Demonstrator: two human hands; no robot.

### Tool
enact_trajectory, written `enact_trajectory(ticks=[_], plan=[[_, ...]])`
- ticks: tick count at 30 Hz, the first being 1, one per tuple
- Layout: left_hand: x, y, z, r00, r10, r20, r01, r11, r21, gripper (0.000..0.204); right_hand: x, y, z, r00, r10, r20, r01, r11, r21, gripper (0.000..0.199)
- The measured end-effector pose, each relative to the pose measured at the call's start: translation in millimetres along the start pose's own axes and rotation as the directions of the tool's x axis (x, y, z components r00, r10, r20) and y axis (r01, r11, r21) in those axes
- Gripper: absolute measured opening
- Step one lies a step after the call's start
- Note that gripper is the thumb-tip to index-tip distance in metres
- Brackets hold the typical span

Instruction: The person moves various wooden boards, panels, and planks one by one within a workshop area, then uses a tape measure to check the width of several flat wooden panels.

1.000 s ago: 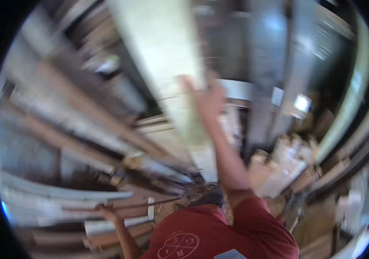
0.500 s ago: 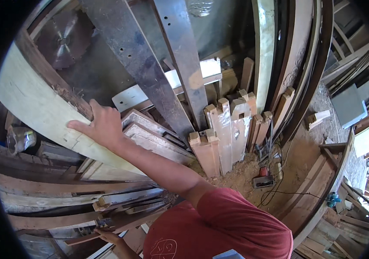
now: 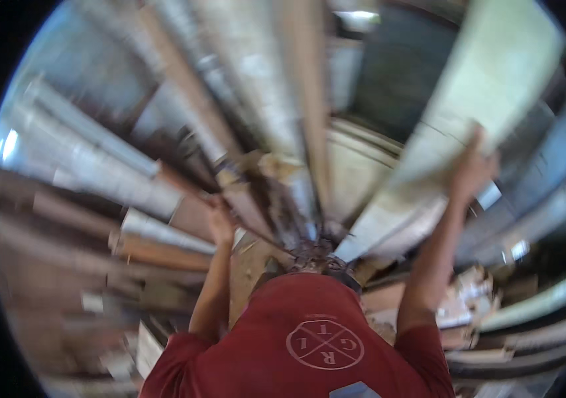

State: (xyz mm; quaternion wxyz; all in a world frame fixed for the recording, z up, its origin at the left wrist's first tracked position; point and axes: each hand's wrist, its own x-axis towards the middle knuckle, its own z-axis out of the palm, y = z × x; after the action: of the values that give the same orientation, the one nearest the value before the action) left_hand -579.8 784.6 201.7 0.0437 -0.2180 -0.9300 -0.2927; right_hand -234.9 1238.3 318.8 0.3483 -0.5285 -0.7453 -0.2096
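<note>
The picture is blurred by motion. My right hand (image 3: 474, 172) grips the edge of a wide, pale wooden board (image 3: 495, 73) that slants from the floor up to the upper right. Over at the left, the fingers of my left hand (image 3: 221, 222) are closed round a thin reddish-brown wooden strip (image 3: 182, 184), whose lower end reaches down near my feet. Several long planks (image 3: 256, 73) lean upright between the two hands, their lower ends close together.
A dark panel (image 3: 396, 73) stands behind the planks, above a cream flat board (image 3: 356, 172). More timber lies stacked at the left, including an orange-brown beam (image 3: 160, 252). Wood pieces (image 3: 465, 298) are piled at the lower right.
The view has swung to the left, so the pale board and my right hand now appear at the right. My left hand and the strip have come fully into view. The picture has blurred.
</note>
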Motion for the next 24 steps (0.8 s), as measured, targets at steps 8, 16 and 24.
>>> enact_trajectory(ticks=[8,16,24], plan=[[-46,-44,-67,0.926,-0.318,-0.202,0.114,0.749,-0.653,0.028,14,-56,-54,0.807,0.552,0.209,-0.487,0.424,0.763,0.079],[-22,-121,-113,0.806,-0.505,-0.309,0.167,0.694,-0.7,0.028,22,-45,-49,0.764,0.565,0.313,-0.591,0.417,0.69,0.079],[76,-156,-146,0.785,-0.448,-0.428,0.142,0.803,-0.579,0.025,11,-42,-55,0.815,0.556,0.164,-0.556,0.669,0.493,0.083]])
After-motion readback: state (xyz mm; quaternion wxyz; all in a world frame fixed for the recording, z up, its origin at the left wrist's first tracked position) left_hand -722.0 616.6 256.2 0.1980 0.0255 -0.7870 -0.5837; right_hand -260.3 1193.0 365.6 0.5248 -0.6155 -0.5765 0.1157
